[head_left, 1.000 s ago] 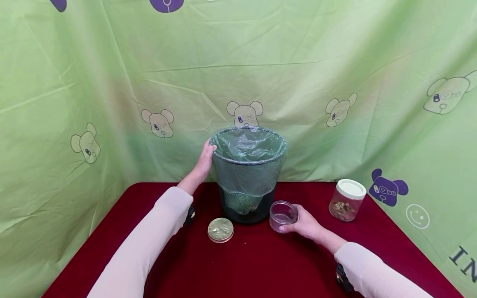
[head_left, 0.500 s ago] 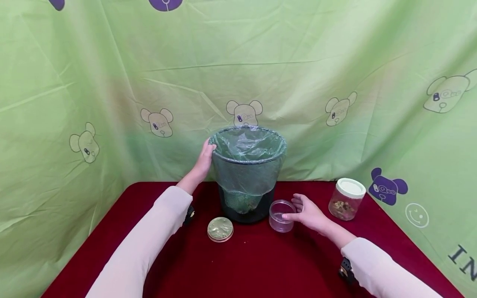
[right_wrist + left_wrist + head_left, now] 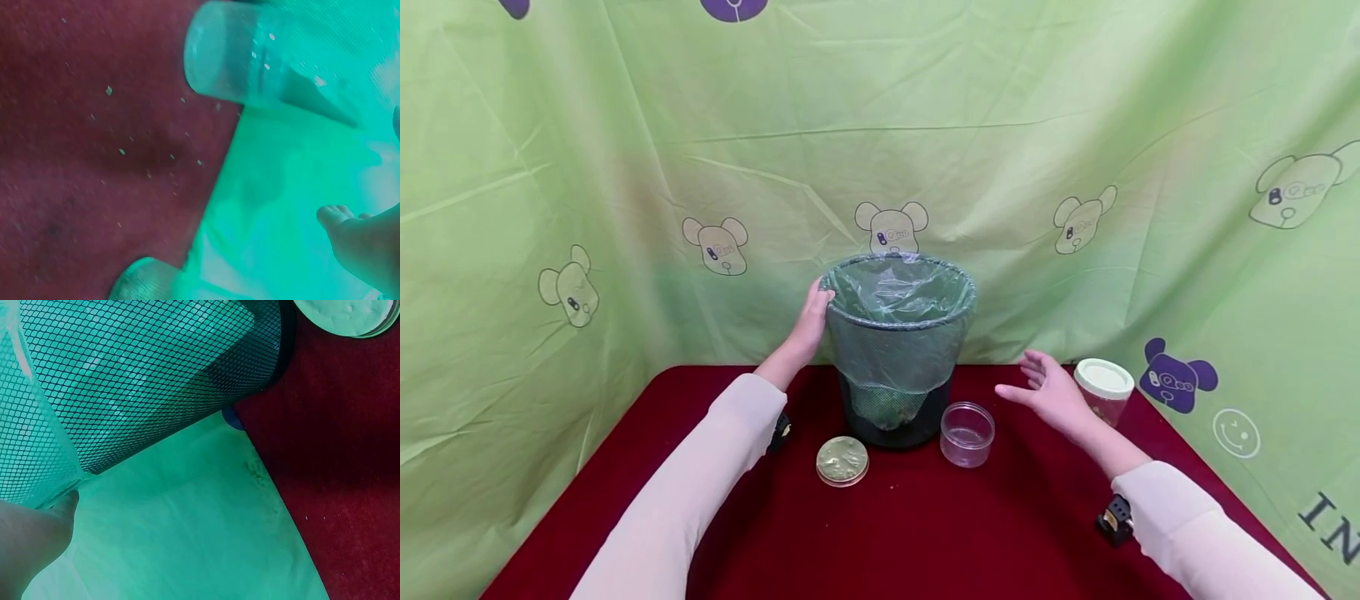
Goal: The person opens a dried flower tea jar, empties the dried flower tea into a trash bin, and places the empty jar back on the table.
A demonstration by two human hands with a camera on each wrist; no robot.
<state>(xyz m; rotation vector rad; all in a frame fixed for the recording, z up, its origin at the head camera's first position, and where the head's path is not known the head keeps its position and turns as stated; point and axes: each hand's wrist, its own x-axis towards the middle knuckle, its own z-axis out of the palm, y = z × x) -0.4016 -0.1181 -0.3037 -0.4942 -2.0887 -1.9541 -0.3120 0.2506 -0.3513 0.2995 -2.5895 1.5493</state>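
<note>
In the head view my left hand (image 3: 808, 323) grips the left side of the rim of a black mesh trash bin (image 3: 897, 358), lined with a thin clear bag. My right hand (image 3: 1056, 398) is in the air to the right of the bin, fingers spread, holding nothing. It partly covers a clear jar with a white lid (image 3: 1105, 378). Beside the bin's base stands an uncovered clear jar (image 3: 967, 448), apart from both hands. A round gold-coloured lid (image 3: 842, 460) lies left of that jar, in front of the bin.
A dark red cloth covers the table (image 3: 880, 542). Small crumbs (image 3: 122, 152) are scattered over it in the right wrist view. A printed green curtain (image 3: 760, 150) hangs close behind the bin and along both sides.
My right hand has let go of the uncovered jar and moved right and back toward the white-lidded jar. The uncovered jar stays by the bin. My left hand keeps its place on the rim.
</note>
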